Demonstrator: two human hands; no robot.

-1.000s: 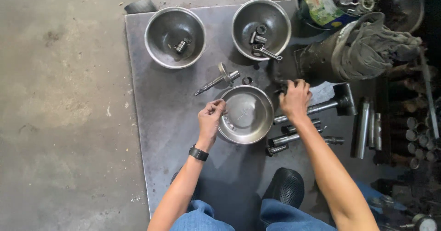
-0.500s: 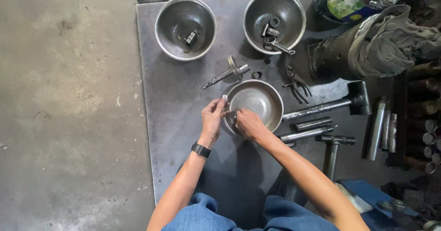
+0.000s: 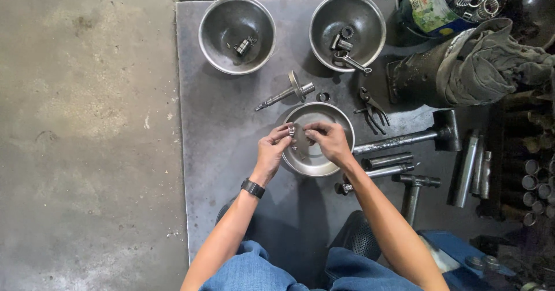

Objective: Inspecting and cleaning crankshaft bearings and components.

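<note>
Pinching a small metal part point(image 3: 292, 131) between both sets of fingers | left hand point(image 3: 273, 151) and right hand point(image 3: 329, 140) are closing on it above the shallow bowl point(image 3: 341, 123) on the metal sheet point(image 3: 214, 152) | step looks like fitting or sorting; a steady grip is seeming needed | farther: shaft point(image 3: 286, 94), pliers point(image 3: 373, 109), hammer point(image 3: 416, 135), two bowls point(image 3: 237, 33) holding parts.

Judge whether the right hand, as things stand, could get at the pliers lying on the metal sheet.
Probably yes. The pliers lie in the open just right of the near bowl, close to the right hand, with nothing over them. That hand is pinching a small metal part together with the left hand.
</note>
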